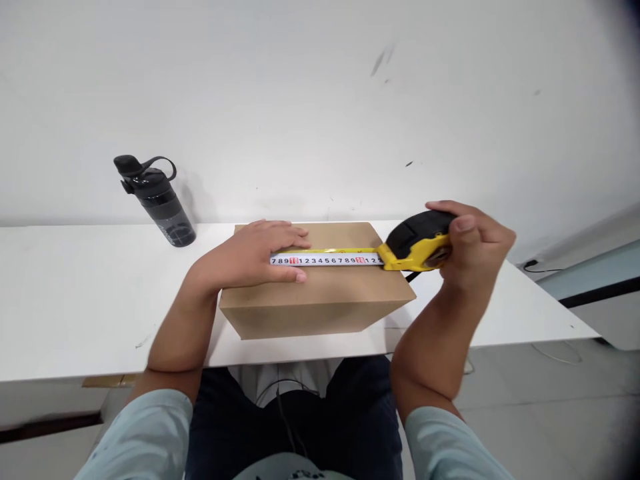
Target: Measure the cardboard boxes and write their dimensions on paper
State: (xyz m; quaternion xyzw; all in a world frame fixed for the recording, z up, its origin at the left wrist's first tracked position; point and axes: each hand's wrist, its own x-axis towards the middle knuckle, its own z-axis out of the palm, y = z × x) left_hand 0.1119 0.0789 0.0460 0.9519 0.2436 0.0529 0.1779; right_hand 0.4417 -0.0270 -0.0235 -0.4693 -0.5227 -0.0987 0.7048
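Observation:
A brown cardboard box point(320, 317) rests on the white table in front of me. My right hand point(473, 243) grips a black and yellow tape measure point(417, 243) at the box's right edge. Its white blade point(330, 259) is pulled out across the box's top, with numbers and red tens marks showing. At the left side of the top lies my left hand point(250, 253), fingers stretched flat and thumb apart, the blade passing beneath the palm. The blade's left end is hidden under that hand.
A dark water bottle point(163, 207) with a carry loop stands at the back left, near the white wall point(300, 120). The white table point(100, 300) has its front edge close to my lap. A black plug with a cable point(533, 265) is at the right.

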